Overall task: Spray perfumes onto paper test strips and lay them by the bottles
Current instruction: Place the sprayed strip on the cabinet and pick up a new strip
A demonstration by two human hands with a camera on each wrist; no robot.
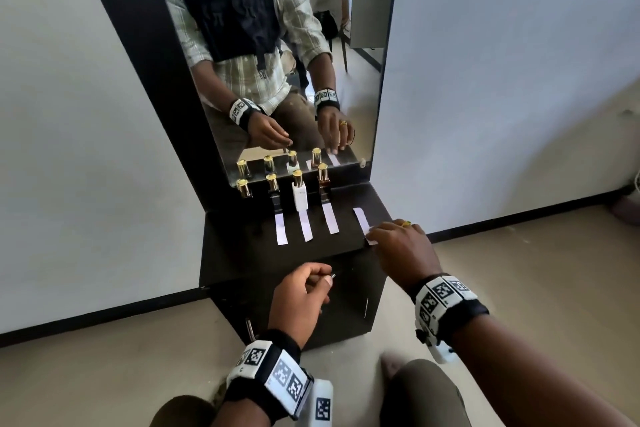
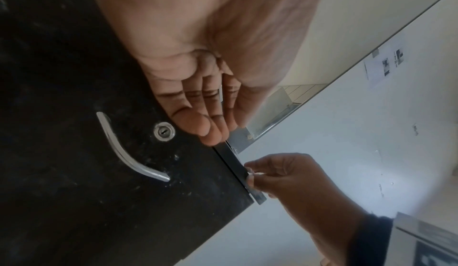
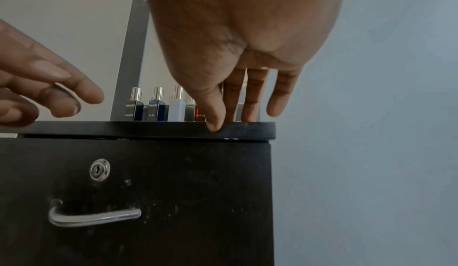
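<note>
1. You have four perfume bottles [image 1: 298,191] standing in a row at the back of the black cabinet top [image 1: 242,236], just in front of the mirror [image 1: 277,62]. Three paper strips [image 1: 305,225] already lie in front of the second, third and fourth bottles from your left; the leftmost bottle [image 1: 245,188] has none.

2. Your right hand [image 1: 403,250] is at the front right corner of the top, fingers reaching down onto the near end of a fourth strip [image 1: 362,221]. It looks as if fingers and thumb are pinching that end, but the hand hides the contact, so I cannot tell whether the grip is made.

3. Your left hand [image 1: 301,298] hovers near the front edge, fingers loosely curled, holding nothing that shows.

4. The step in hand looks like picking up the last unsprayed strip.

5. Next, lift it cleanly off the edge, free the left hand for the leftmost bottle, spray, then lay the strip in front of that bottle, in line with the others.

6. Take care not to knock the bottles as you reach across.
</note>
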